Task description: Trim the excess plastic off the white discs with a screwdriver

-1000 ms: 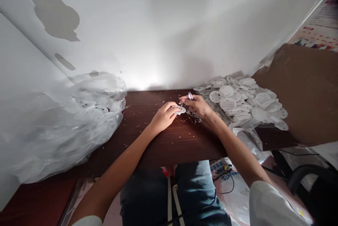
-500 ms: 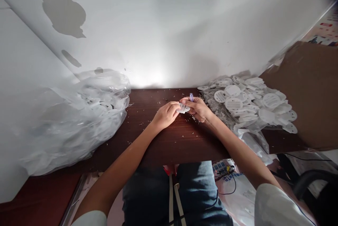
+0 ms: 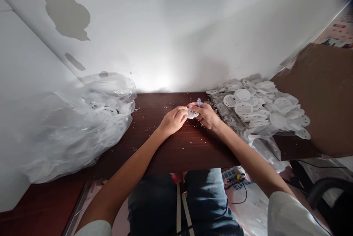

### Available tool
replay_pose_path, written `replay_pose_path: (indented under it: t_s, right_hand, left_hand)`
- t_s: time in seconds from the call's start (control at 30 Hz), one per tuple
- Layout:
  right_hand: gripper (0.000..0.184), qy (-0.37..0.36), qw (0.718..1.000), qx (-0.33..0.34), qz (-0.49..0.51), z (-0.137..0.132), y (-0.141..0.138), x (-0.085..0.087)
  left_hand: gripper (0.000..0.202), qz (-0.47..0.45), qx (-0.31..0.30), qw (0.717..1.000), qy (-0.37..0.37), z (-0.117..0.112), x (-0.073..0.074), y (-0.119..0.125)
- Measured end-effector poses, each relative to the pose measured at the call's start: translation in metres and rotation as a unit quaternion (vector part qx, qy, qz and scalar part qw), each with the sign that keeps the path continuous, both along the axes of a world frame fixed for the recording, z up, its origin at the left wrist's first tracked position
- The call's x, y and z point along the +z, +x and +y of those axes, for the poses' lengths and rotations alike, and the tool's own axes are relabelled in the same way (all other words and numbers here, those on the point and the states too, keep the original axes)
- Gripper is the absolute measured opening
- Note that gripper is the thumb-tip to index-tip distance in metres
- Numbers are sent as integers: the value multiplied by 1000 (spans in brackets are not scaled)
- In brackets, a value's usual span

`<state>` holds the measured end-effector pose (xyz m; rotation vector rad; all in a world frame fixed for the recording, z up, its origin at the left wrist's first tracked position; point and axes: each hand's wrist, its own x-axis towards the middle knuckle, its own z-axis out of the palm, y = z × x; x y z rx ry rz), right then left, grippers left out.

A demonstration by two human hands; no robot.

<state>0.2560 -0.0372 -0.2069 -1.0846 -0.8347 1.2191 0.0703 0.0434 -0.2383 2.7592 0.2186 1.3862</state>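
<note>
Over the middle of the dark wooden table [image 3: 165,158], my left hand [image 3: 173,120] pinches the left end of a white slotted plastic disc [image 3: 192,113]. My right hand [image 3: 207,115] is closed at the disc's right side, its thumb and fingertips against the piece. A small tool with a translucent purple handle [image 3: 199,102] sticks up out of the right fist; its working end is hidden by the fingers and the disc. Tiny pale shavings lie scattered on the wood around both hands.
At the right, a heap of white slotted discs [image 3: 244,109] lies on clear plastic, beside a brown cardboard box [image 3: 317,99]. A large clear bag [image 3: 82,136] holding similar pieces fills the left side. The white wall [image 3: 171,44] rises behind the table.
The disc and the purple-handled tool have shifted very slightly in my hands. Both hands keep their grip and stay in nearly the same place.
</note>
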Motion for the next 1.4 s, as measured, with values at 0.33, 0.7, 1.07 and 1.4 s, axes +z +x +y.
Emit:
replay_pose_path:
  t_s: [0.33, 0.7, 1.07, 1.4]
  right_hand:
    - [41, -49, 998, 44, -15, -5, 0, 8]
    - [29, -43, 997, 32, -54, -3, 7, 3]
    - [32, -44, 996, 34, -65, -3, 3, -1]
    - [29, -26, 996, 20, -87, -6, 0, 6]
  left_hand:
    - [22, -1, -22, 1000, -5, 2, 3, -2]
    - [24, 6, 9, 1000, -13, 2, 8, -3]
    - [18, 57, 45, 997, 4, 3, 11, -3]
    - [24, 34, 50, 998, 21, 1, 13, -3]
